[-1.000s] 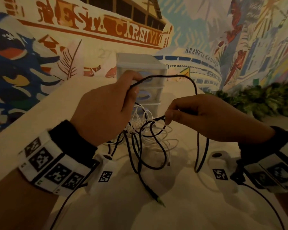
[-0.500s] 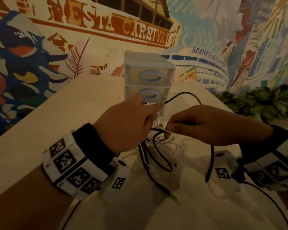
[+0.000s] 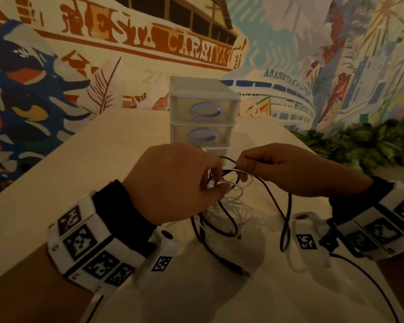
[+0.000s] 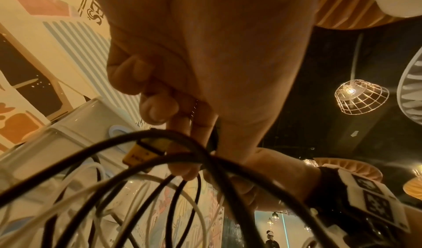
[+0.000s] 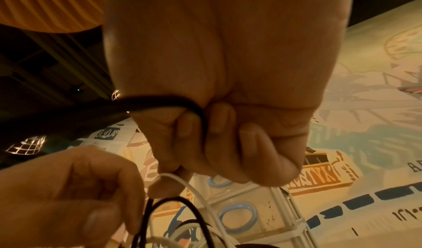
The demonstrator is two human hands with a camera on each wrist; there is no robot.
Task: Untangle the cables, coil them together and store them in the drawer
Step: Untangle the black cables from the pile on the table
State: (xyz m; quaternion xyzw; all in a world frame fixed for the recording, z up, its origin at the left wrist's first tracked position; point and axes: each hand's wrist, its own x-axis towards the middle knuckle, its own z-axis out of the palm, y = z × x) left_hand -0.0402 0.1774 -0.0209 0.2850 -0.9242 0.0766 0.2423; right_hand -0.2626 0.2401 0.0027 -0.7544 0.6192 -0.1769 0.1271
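A person's two hands meet above a pale beige tabletop [image 3: 84, 173], working at a tangle of thin cables. The left hand [image 3: 173, 183] has its fingers curled around several loops of a thin black cable [image 3: 226, 220] and a thin white cable [image 3: 237, 201], gathering them at the fingertips. In the left wrist view a small yellow-and-black connector plug [image 4: 142, 153] shows just beside those fingers, behind the black loops (whether the fingers grip the plug itself cannot be told).

The right hand [image 3: 287, 169] sits just to the right, its fingertips almost touching the left hand's. It pinches a strand of the black cable between thumb and forefinger; the right wrist view shows the cable running across the curled fingers [image 5: 219, 125], with the white cable passing just below them.

Below the hands the rest of the tangle hangs and pools on the table. One long black loop droops under the right hand, and a black end with a slim metal jack [image 3: 241, 271] lies flat on the table, nearer the person.

Directly behind the hands stands a small translucent plastic drawer unit [image 3: 203, 113] with pale blue oval handles, its visible drawers closed. A colourful painted mural [image 3: 126, 43] covers the wall behind the table, and green foliage [image 3: 371, 145] sits at the right.
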